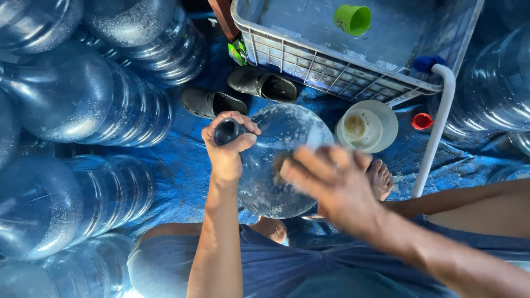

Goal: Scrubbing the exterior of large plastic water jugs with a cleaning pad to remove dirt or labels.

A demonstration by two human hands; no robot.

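Two hands: both mine, both on one big clear water jug (pixel 276 165) standing upright between my knees.
Left hand (pixel 227 144): I've got it wrapped tight round the jug's neck, fingers closed over the mouth.
Right hand (pixel 331 182): blurred, pressed on the jug's shoulder; can't tell if it grips anything.
Jug surface: wet, foamy.
Floor: blue tarp (pixel 182 165).
Nearby: white bowl (pixel 367 126) just right of the jug, red cap (pixel 422 121) beside it, white pipe (pixel 436 132).
Ahead: black clogs (pixel 240 91), grey crate (pixel 353 55) with green cup (pixel 352 19).
Left side: stacked jugs (pixel 72 138).
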